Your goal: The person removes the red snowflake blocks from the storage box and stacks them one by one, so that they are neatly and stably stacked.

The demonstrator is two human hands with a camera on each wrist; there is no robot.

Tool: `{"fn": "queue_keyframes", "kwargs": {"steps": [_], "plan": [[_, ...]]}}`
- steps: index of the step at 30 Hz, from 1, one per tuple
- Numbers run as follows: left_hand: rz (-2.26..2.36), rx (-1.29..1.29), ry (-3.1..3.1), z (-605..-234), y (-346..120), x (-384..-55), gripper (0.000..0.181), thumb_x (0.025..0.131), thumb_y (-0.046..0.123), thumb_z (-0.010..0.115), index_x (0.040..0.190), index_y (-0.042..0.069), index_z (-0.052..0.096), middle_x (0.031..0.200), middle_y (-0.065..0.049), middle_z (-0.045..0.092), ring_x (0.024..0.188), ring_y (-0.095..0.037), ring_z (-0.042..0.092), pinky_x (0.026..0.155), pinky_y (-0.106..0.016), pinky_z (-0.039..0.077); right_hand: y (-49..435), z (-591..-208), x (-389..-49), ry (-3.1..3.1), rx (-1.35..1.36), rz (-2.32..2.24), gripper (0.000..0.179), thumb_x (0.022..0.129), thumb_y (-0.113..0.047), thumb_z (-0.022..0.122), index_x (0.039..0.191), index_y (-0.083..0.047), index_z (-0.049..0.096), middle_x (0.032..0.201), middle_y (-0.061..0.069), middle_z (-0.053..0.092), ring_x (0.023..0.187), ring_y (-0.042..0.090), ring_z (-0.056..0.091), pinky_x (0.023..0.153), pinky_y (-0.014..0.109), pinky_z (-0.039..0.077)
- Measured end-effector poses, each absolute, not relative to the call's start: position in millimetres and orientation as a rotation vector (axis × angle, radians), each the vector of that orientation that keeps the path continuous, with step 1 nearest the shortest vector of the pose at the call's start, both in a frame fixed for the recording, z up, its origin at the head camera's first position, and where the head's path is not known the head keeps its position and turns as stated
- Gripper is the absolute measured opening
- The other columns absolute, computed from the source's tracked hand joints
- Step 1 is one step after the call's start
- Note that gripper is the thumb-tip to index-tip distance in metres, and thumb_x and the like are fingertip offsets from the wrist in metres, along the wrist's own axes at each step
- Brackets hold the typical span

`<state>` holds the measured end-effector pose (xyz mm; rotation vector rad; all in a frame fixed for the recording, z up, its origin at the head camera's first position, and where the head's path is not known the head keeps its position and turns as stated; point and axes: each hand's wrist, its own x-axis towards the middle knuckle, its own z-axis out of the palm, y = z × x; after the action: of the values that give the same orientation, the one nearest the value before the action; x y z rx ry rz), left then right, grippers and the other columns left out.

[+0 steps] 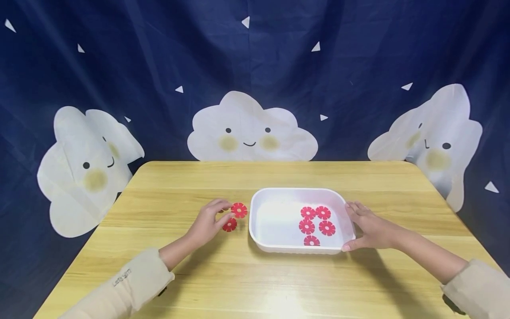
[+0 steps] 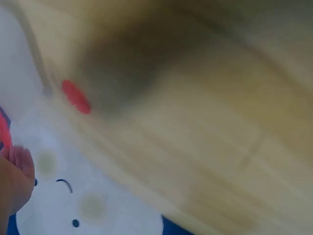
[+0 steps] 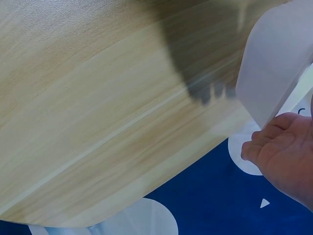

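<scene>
My left hand (image 1: pixel 207 221) pinches a red notched plastic disc (image 1: pixel 239 210) by its edge, just left of the white tray (image 1: pixel 296 249). A second red disc (image 1: pixel 229 225) is on the table below those fingers; the left wrist view shows this disc (image 2: pixel 76 97) lying flat. At the tray's right end, my right hand (image 1: pixel 368 227) holds the side, its fingers at the rim and its thumb on the near corner. Inside the tray, toward the right, lie several red discs (image 1: pixel 307 227). The right wrist view catches my right hand (image 3: pixel 286 147) against the tray's edge.
The wooden table (image 1: pixel 255 283) reaches back to a dark blue curtain (image 1: pixel 255 53) printed with white clouds and small triangles. Bare tray floor shows left of the discs. Light sleeves (image 1: pixel 135 279) cover both forearms.
</scene>
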<state>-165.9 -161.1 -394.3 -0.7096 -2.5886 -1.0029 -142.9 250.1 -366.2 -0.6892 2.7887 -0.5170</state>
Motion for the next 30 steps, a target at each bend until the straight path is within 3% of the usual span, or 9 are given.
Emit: {"fn": "queue_keyframes", "kwargs": {"steps": [19, 30], "plan": [[-1.028, -0.375, -2.65, -438, -179, -149, 0.019, 0.081, 0.005, 0.068, 0.098, -0.003, 0.067, 0.096, -0.011, 0.065, 0.088, -0.023, 0.063, 0.076, -0.034, 0.055, 251, -367, -142, 2.79, -0.682, -0.513, 0.116, 0.063, -0.058, 0.074, 0.135, 0.019, 0.027, 0.141, 0.038, 0.027, 0.129, 0.058, 0.021, 0.101, 0.067, 0.027], [-1.01, -0.369, -2.655, -453, -181, -155, 0.018, 0.08, 0.005, 0.069, 0.096, -0.002, 0.067, 0.094, -0.011, 0.065, 0.089, -0.024, 0.063, 0.079, -0.038, 0.054, 251, -366, -142, 2.791, -0.691, -0.51, 0.115, 0.064, -0.056, 0.075, 0.135, 0.02, 0.026, 0.141, 0.039, 0.027, 0.128, 0.058, 0.021, 0.101, 0.067, 0.027]]}}
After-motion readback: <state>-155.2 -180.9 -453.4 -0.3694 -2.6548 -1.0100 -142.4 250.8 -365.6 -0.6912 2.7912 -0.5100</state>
